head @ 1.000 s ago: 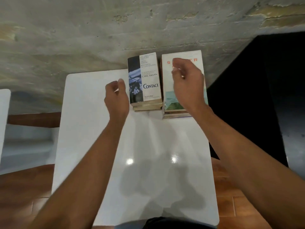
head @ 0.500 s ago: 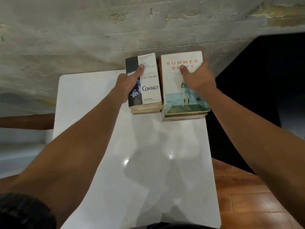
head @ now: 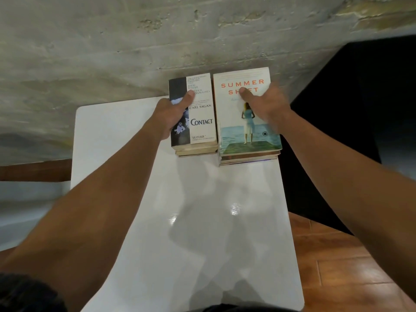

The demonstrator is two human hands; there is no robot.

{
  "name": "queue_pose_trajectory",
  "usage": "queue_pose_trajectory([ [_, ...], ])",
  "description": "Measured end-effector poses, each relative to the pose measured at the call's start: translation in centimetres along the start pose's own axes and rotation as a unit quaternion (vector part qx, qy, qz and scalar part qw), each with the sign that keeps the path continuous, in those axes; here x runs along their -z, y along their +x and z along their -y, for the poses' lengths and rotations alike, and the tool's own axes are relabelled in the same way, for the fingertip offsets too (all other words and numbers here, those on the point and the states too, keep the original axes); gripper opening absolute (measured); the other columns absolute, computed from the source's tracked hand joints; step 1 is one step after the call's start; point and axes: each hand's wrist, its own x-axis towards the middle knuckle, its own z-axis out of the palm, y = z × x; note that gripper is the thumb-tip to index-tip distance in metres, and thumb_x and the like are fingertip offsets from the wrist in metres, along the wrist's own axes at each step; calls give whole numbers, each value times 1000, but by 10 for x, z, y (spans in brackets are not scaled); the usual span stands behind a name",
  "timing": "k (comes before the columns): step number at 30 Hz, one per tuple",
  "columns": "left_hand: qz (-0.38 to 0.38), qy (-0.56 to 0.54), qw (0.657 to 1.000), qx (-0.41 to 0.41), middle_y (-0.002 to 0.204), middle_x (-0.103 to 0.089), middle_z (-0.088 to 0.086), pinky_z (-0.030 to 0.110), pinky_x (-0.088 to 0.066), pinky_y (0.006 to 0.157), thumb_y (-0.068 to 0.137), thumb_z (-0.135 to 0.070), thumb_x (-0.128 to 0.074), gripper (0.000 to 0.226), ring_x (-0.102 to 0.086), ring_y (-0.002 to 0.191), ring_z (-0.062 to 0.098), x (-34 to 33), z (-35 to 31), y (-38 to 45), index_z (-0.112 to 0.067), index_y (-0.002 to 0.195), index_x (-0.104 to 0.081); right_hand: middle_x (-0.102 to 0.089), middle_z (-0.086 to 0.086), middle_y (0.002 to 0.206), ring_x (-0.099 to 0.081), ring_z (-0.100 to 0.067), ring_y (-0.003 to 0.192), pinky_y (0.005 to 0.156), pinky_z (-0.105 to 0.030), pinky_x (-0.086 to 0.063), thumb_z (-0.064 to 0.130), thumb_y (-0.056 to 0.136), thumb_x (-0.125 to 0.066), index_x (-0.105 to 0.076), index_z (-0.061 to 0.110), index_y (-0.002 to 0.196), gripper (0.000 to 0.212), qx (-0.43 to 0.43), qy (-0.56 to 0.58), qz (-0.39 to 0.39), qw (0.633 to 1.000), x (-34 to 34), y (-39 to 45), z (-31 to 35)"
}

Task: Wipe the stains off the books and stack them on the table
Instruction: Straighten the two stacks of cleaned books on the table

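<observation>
Currently held: black-and-white Contact paperback [head: 201,113], at 12 o'clock on the glossy white table [head: 135,176], is clasped by the left hand [head: 171,113], thumb on top.
Right pile: pale Summer-titled paperback [head: 236,122] (1 o'clock) is clasped by the right hand [head: 265,104].
Advice: both piles should be lifted level, edges squared.

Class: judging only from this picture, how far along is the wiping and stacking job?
Done: two stacks stand at the table's far edge. In hand: the left hand grips the Contact book; the right hand grips the Summer book. Left: no cloth shows, and the stacks remain separate.
</observation>
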Motion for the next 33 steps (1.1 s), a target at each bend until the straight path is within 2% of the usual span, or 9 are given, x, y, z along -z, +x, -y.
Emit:
queue_pose_trajectory([
  [2, -11, -1, 1000, -3, 93, -77, 9, 36, -60, 85, 94, -51, -63, 36, -76, 90, 25, -2, 1, 2, -17, 98, -74, -73, 11, 101, -72, -12, 89, 79, -38, -61, 85, 48, -65, -61, 26, 119, 93, -6, 14, 3, 1000, 0, 3, -4],
  [5, -16, -1, 1000, -3, 86, -77, 4, 28, -58, 75, 94, -52, -62, 35, -76, 87, 23, -2, 2, 2, -19, 99, -75, -72, 11, 105, -70, -11, 93, 83, -38, -60, 81, 53, -69, -58, 26, 121, 87, 4, 23, 18, 1000, 2, 1, -3],
  [10, -20, -12, 1000, -3, 89, -77, 5, 33, -60, 81, 94, -51, -62, 40, -76, 89, 24, -4, 3, 3, -14, 104, -74, -70, 9, 110, -68, -11, 99, 87, -36, -57, 71, 69, -75, -52, 22, 125, 78, 16, 19, 28, 999, 8, -6, 1],
  [14, -26, -21, 999, 8, 92, -78, 4, 39, -61, 88, 94, -51, -63, 38, -76, 88, 22, -4, 2, 2, -15, 102, -74, -74, 13, 102, -72, -12, 91, 82, -42, -60, 96, 46, -65, -58, 27, 122, 103, 38, 5, 58, 998, 10, 18, -19],
  [21, -33, -32, 999, 25, 91, -79, 3, 43, -60, 90, 92, -52, -65, 33, -76, 88, 21, -5, 0, -1, -20, 92, -72, -73, 14, 103, -71, -8, 91, 84, -39, -60, 98, 41, -60, -59, 25, 121, 108, 44, 4, 56, 997, 13, 12, -12],
  [23, -34, -35, 998, 30, 93, -78, 5, 44, -60, 90, 91, -53, -66, 34, -76, 89, 22, -5, 0, -2, -19, 94, -73, -73, 13, 105, -71, -8, 93, 85, -39, -59, 95, 46, -64, -57, 24, 122, 104, 40, -1, 57, 998, 12, 8, -6],
  [27, -40, -27, 998, 33, 96, -78, 9, 49, -58, 92, 90, -56, -66, 43, -76, 92, 26, -5, -1, -4, -14, 99, -74, -64, 8, 113, -63, -13, 102, 88, -34, -53, 62, 82, -70, -43, 17, 131, 72, 20, -23, 42, 999, 8, 0, 1],
  [30, -40, -20, 999, 29, 98, -77, 9, 50, -58, 92, 92, -56, -64, 48, -76, 91, 26, -6, -3, -7, -10, 105, -73, -62, 7, 114, -61, -14, 103, 86, -32, -50, 61, 84, -68, -41, 17, 132, 72, 21, -27, 37, 999, 6, 2, 1],
  [33, -35, -17, 999, 18, 97, -78, 5, 46, -59, 91, 94, -53, -62, 37, -76, 90, 22, -7, -4, -9, -18, 99, -72, -63, 8, 115, -61, -13, 102, 88, -34, -51, 61, 83, -69, -41, 16, 132, 72, 23, -24, 43, 999, 7, 1, 2],
])
